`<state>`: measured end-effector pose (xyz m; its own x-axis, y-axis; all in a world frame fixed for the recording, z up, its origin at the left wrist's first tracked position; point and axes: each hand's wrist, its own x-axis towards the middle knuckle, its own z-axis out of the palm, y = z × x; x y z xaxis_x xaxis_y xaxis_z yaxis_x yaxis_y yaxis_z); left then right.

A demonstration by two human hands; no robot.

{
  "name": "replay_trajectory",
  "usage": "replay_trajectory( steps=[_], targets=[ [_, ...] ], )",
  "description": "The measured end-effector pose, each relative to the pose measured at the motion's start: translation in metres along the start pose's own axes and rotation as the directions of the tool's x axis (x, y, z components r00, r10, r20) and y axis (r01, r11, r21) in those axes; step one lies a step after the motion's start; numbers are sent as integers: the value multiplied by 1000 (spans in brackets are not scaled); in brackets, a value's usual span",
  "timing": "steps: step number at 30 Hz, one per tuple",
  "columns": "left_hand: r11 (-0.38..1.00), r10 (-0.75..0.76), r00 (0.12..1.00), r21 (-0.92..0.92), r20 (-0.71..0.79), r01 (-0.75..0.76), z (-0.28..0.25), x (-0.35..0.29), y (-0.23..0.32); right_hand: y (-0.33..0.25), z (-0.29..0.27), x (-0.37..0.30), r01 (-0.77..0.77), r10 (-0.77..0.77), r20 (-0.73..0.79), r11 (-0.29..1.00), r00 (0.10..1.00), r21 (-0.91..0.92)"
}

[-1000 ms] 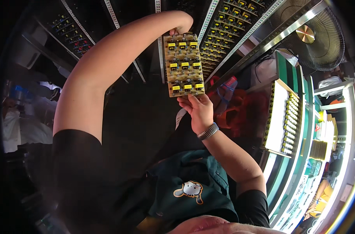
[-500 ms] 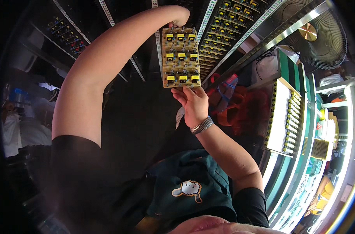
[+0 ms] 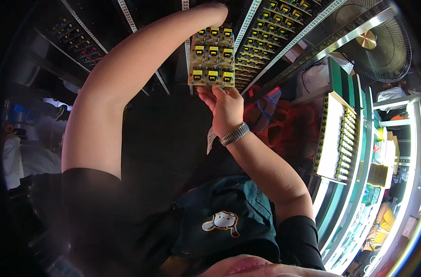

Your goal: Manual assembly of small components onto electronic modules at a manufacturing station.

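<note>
A tan circuit board panel [image 3: 205, 63] with rows of yellow-topped transformers extends away from me, at the top middle of the view. My right hand [image 3: 227, 105], with a metal band on its wrist, is closed on the panel's near edge, thumb on top. My left arm arches over from the left. My left hand [image 3: 218, 15] is at the panel's far end, bent downward, and its fingers are hidden. The panel lies between two white numbered strips [image 3: 247, 25] of a dark rack, and its far end is partly covered by my left hand.
Right of the panel, similar boards [image 3: 270, 32] fill a rack column; other boards [image 3: 81, 44] sit at far left. A metal rail [image 3: 339, 41] and a fan [image 3: 374, 44] stand at upper right. Below them are a lit board stack [image 3: 333, 138] and red items [image 3: 284, 122].
The panel has moved farther away and slightly left, with my right hand following. My left hand has shifted a little farther away, and its fingers have gone out of sight.
</note>
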<state>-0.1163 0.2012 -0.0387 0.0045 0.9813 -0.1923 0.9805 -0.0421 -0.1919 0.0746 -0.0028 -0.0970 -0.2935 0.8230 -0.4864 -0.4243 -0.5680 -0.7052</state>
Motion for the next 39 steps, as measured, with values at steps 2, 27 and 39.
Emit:
replay_trajectory(
  steps=[2,27,39],
  targets=[
    [999,-7,999,-38,-37,6,-10,-20,7,-2,2,7,-7,7,-12,1000,1000,-28],
    [40,106,934,-940,341,338,206,-372,136,-14,48,84,46,-48,1,954,999,296],
    [75,112,980,-985,165,158,224,-386,172,-28,80,111,109,-118,27,969,993,222]
  ],
)
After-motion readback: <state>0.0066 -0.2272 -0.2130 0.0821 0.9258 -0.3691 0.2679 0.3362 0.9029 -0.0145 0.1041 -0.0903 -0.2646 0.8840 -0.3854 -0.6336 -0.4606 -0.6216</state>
